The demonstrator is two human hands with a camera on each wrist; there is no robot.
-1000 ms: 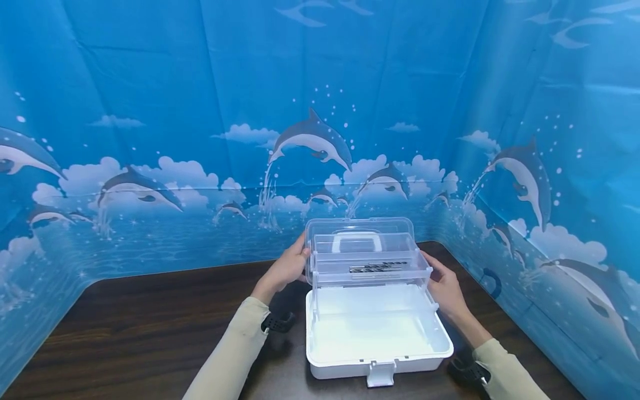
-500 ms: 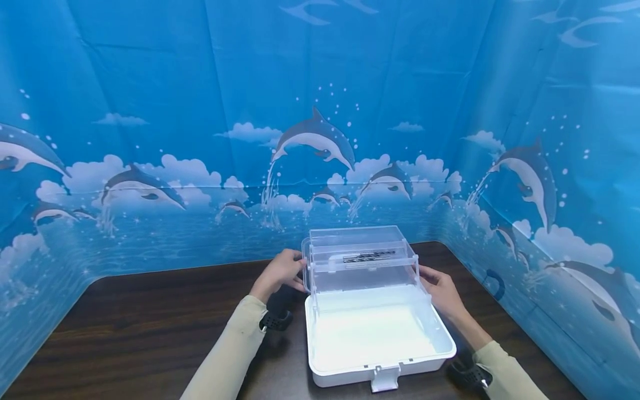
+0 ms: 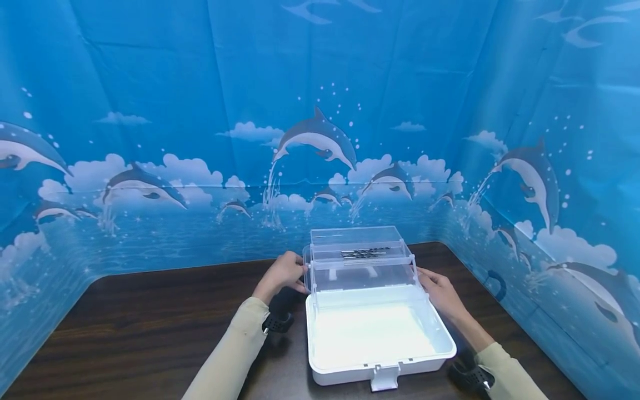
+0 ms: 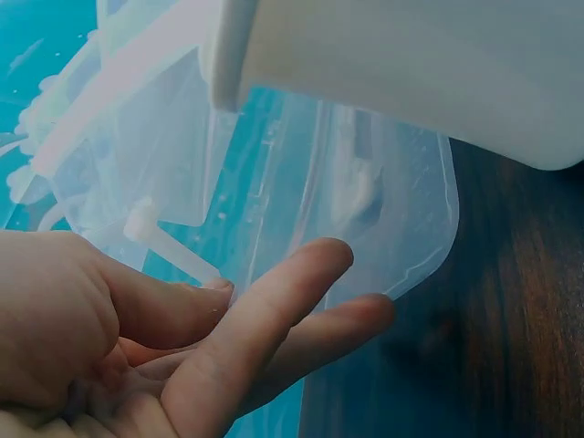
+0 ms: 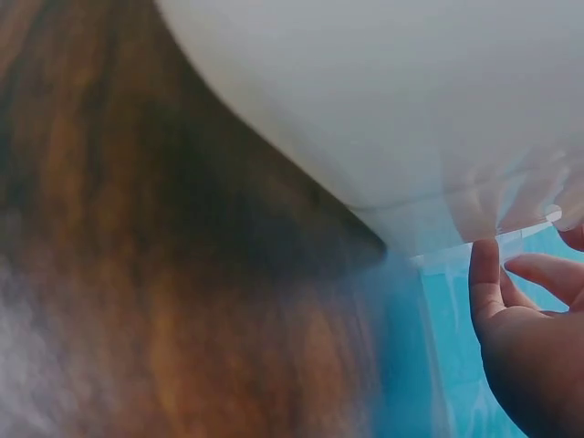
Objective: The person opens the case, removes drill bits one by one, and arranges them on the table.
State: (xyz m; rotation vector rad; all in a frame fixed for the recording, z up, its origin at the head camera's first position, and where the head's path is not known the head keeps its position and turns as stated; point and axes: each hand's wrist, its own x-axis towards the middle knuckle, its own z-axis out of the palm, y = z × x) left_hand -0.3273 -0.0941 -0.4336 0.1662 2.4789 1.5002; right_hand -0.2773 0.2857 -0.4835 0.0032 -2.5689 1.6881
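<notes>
A white toolbox (image 3: 370,333) stands open on the dark table. Its clear lid (image 3: 306,278) is folded back behind it, and a clear tray (image 3: 325,253) is raised on link arms. Several dark drill bits (image 3: 365,253) lie in the tray. My left hand (image 3: 286,272) pinches the lid's left edge between thumb and index finger; in the left wrist view its other fingers (image 4: 274,315) stretch out beside the clear plastic. At the back right corner is my right hand (image 3: 441,291), its thumb touching the plastic edge in the right wrist view and its fingers loosely extended, partly out of frame.
The brown wooden table (image 3: 150,322) extends left of the toolbox. A blue dolphin-print curtain (image 3: 200,139) surrounds the back and sides, close behind the folded lid. A white front latch (image 3: 385,378) hangs down from the box.
The lid has swung back and down behind the box, and the tray has tipped back with it. Both hands followed slightly. In the last half second the tray shifted only a little.
</notes>
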